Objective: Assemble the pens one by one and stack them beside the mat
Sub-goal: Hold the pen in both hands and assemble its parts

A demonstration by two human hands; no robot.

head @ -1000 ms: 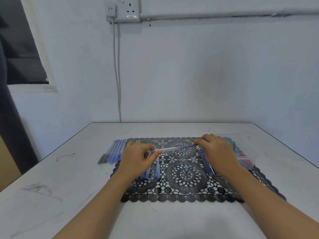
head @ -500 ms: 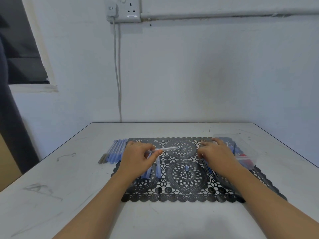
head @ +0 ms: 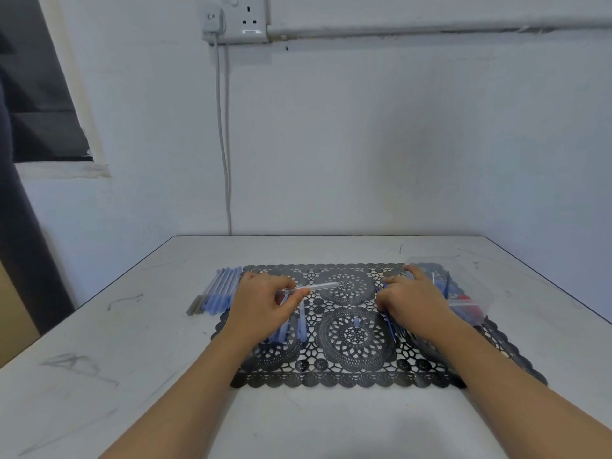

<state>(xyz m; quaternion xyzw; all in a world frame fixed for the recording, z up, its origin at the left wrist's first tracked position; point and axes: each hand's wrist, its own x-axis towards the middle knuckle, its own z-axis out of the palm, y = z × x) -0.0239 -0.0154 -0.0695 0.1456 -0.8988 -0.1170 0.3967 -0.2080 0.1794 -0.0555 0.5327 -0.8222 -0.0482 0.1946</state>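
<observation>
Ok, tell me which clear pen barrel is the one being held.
The clear barrel pinched by the left hand, pointing right; the other barrels lie loose on the mat under that hand.

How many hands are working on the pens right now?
2. The left hand pinches a clear pen tube above the left half of the mat; the right hand rests on loose blue parts at its right side, beside the clear box.
</observation>
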